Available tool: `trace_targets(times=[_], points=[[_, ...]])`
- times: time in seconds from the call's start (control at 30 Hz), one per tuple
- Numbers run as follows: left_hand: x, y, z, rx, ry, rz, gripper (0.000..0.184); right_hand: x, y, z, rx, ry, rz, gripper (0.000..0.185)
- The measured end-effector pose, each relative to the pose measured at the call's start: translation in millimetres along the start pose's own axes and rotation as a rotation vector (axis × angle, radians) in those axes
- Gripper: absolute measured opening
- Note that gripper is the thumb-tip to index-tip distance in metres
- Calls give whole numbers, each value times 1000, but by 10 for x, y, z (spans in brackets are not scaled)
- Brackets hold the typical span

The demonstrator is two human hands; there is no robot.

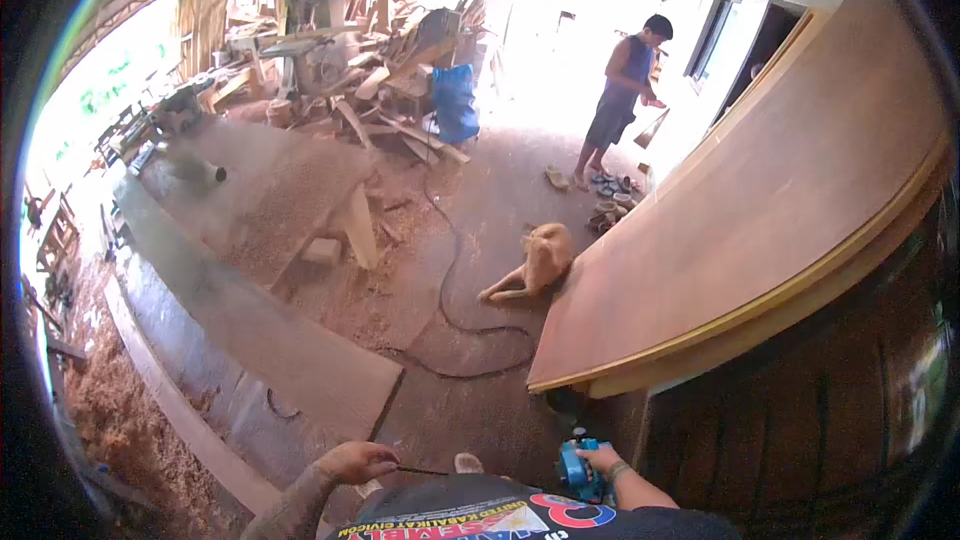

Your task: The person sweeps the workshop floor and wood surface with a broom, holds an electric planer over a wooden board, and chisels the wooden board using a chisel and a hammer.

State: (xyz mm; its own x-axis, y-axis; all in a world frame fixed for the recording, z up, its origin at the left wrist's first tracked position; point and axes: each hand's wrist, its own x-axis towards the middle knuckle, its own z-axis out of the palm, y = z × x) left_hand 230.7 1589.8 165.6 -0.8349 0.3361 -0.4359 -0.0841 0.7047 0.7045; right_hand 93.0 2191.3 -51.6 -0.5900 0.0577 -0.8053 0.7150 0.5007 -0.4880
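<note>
My right hand (603, 459) is wrapped round the handle of a blue electric planer (577, 470), held low in front of me at the right, near the lower corner of a large wooden panel (740, 190). My left hand (355, 462) is at the lower middle with its fingers curled. A thin dark cord (425, 471) runs from its fingertips toward my shirt. Just beyond that hand lies the end of a long wide board (340, 370). My shirt hides part of the cord.
A dog (540, 262) lies beside the panel. Another person (625, 90) stands near the doorway by several shoes (610, 205). A long black cable (455, 315) snakes over the floor. Scrap wood (370, 80) and a blue sack (455, 105) are at the back; sawdust (110, 390) covers the left.
</note>
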Motion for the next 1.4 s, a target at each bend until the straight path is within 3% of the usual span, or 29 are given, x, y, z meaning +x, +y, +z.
trace_targets(times=[0.17, 0.2, 0.23, 0.27, 0.6, 0.77, 0.87, 1.0, 1.1, 1.2, 1.3, 1.37, 1.4], points=[[-118, -856, 287, -14, 7, 148, 42, 314, 950, 109, -91, 81, 220, 44], [-186, -993, 342, -61, 19, 139, 42, 345, 1106, 176, -362, 182, 187, 45], [-317, -1029, 278, -85, 34, 147, 42, 336, 1026, 274, -626, 286, 129, 45], [-475, -1082, 159, -103, 43, 159, 43, 269, 945, 389, -694, 299, 93, 45], [-1815, -2994, -320, 118, 56, 24, 42, -852, -406, 2568, -467, 78, -65, 42], [-1891, -3512, -517, 114, -129, -77, 47, -1178, -831, 3290, -425, 23, -82, 41], [-1645, -3839, -658, 47, -13, 42, 46, -1200, -975, 3621, -419, -2, -63, 40], [-1561, -3757, -1343, 35, 116, 20, 44, -1091, -1028, 3900, -404, -30, -24, 39], [-1467, -3776, -1731, 184, 205, 90, 37, -1007, -1001, 4080, -380, -55, 2, 39], [-1158, -4185, -1799, 254, 446, 305, 36, -950, -912, 4197, -357, -79, 12, 38], [-948, -4126, -1967, 190, 708, 338, 45, -956, -714, 4244, -337, -143, -31, 37], [-821, -4057, -2051, 412, 669, 315, 63, -941, -424, 4251, -295, -213, -151, 37], [-705, -4042, -2137, 368, 581, 357, 71, -959, -255, 4318, -289, -198, -188, 37]])
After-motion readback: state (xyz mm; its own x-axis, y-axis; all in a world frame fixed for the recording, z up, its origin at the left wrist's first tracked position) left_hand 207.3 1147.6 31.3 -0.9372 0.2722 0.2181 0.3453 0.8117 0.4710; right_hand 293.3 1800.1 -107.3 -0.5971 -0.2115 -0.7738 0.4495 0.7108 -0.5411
